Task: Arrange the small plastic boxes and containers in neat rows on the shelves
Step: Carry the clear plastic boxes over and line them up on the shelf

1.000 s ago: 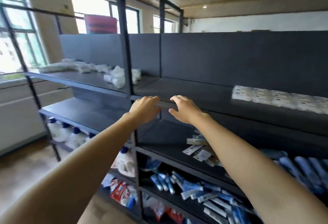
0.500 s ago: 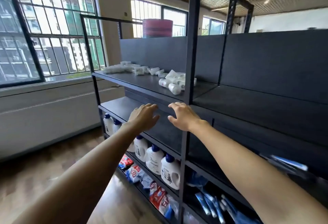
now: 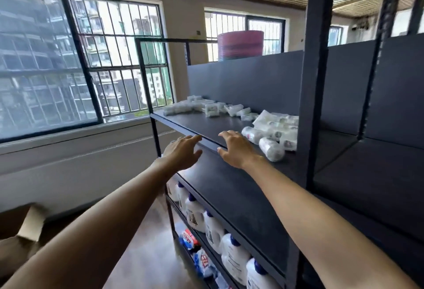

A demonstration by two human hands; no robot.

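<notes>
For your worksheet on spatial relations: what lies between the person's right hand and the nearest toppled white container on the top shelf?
In the head view, only bare dark shelf separates the right hand from the nearest white container.

This looks like a small shop or stockroom being filled with goods. Dark metal shelving in long tiers runs away to the right of the two hands, with steel uprights and plain back panels as in a retail aisle. Above and beyond the hands, small white plastic containers lie loose on the top shelf. Below the hands, a lower tier carries a row of white detergent jugs with blue caps, and packets in red and blue beneath them. Far to the left, a cardboard box sits on the wooden floor under barred windows.
</notes>
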